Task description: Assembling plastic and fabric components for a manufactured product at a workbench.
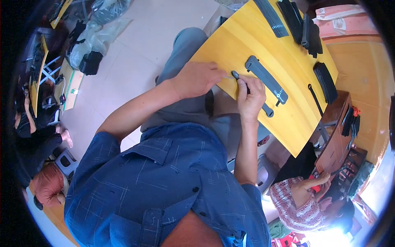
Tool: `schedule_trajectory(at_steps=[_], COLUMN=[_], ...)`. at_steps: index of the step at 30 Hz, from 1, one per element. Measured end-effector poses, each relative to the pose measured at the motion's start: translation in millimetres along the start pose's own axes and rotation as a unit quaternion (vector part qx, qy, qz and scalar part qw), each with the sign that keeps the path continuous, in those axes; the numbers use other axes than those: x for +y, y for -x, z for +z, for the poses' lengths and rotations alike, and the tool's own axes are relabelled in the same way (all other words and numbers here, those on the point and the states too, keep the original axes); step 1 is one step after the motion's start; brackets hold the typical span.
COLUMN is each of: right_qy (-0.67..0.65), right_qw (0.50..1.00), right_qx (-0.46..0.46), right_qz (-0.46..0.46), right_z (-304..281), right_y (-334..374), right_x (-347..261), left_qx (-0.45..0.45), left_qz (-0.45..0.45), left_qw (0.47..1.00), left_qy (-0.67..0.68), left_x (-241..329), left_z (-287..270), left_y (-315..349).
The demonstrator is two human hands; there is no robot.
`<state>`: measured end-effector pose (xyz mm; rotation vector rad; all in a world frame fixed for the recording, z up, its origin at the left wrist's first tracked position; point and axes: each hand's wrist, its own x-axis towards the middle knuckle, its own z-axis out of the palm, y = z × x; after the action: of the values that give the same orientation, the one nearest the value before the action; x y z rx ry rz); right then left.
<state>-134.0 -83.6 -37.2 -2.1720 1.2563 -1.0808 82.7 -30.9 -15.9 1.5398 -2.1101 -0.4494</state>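
Observation:
My left hand (pixel 199 79) is closed in a pinch over the near left edge of the yellow board (pixel 226 39). A thin, pale, pin-like thing (pixel 227 77) sticks out from its fingertips; its kind is too small to tell. My right hand (pixel 252 99) pinches a narrow black strap (pixel 235 74) with a rounded end, and the pale tip meets this end or lies just beside it. Past my right hand, another rounded strap end (pixel 268 110) shows, seemingly of the same strap. A stack of flat black strips (pixel 267 80) lies just beyond my fingers.
More black strip bundles (pixel 272 18) and black pieces (pixel 310 37) lie toward the board's far side. A dark stack (pixel 325 82) and a single strap (pixel 315 99) rest at its right. A person in a patterned top (pixel 298 206) sits at lower right; others work at far left.

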Motion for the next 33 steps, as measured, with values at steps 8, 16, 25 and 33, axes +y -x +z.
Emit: schedule_trajectory(at_steps=[8, 16, 25, 33], right_qy=[-0.037, -0.034, -0.038, -0.026], right_qw=[0.999, 0.999, 0.999, 0.998], right_qx=[-0.025, -0.025, -0.03, -0.048], right_qz=[0.03, 0.031, 0.021, 0.0], right_z=[-5, -5, -6, -8], right_y=[-6, -8, -8, -8], right_x=[2, 4, 5, 7], left_qx=[0.028, 0.034, -0.02, -0.092], left_qz=[0.028, 0.064, 0.043, -0.007], left_qw=[0.999, 0.997, 0.999, 0.996], left_qy=[0.011, -0.031, -0.011, -0.017], left_x=[-3, -5, -6, 5], left_z=[14, 13, 9, -7], left_y=[-9, -13, -17, -32])
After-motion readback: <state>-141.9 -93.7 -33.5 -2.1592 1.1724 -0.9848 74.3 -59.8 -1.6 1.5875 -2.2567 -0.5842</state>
